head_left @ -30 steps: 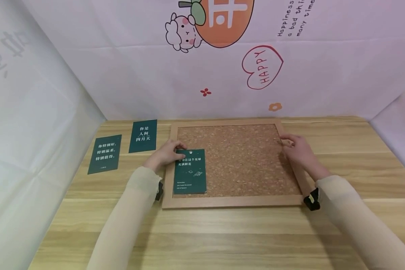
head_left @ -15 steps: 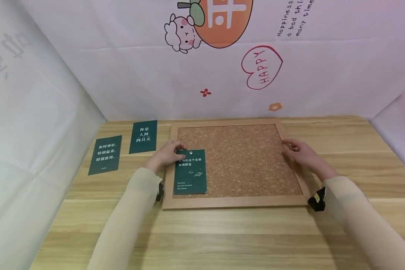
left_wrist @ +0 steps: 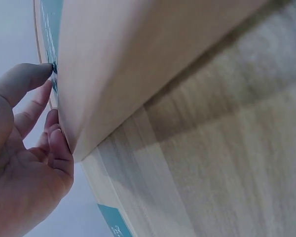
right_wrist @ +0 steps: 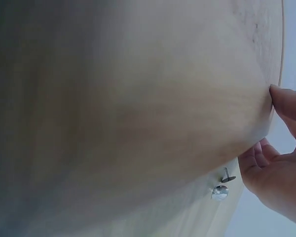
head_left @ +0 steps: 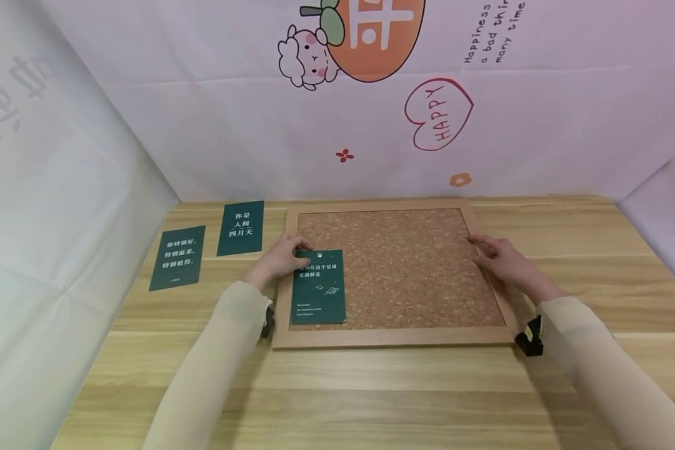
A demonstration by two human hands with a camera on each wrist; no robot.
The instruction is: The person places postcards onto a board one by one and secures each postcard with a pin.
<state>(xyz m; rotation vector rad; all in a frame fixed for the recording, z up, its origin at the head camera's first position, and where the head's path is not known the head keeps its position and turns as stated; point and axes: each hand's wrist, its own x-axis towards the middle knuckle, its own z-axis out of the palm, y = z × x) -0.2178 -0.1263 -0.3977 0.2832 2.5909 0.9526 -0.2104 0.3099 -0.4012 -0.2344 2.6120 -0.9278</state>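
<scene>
A wood-framed corkboard (head_left: 405,269) lies flat on the table, with a dark green card (head_left: 318,294) at its left side. A small pale tack head (head_left: 320,255) shows at the card's top edge. My left hand (head_left: 284,255) grips the board's left side; in the left wrist view its thumb (left_wrist: 32,76) reaches the card's surface while the lower fingers curl against the frame's outer edge. On the right, my other hand (head_left: 506,262) holds the frame, its thumb (right_wrist: 286,101) on the rim and the other fingers bent by the outer side.
Two more green cards, one nearer the board (head_left: 240,228) and one farther left (head_left: 177,258), lie on the wooden table (head_left: 371,400). Two silver thumbtacks, one point up (right_wrist: 228,176) and one domed (right_wrist: 220,192), sit beyond the frame. A printed white cloth (head_left: 259,137) hangs behind.
My right hand has shifted slightly down and outward along the right frame edge. The left hand, the board and the card stay about where they were.
</scene>
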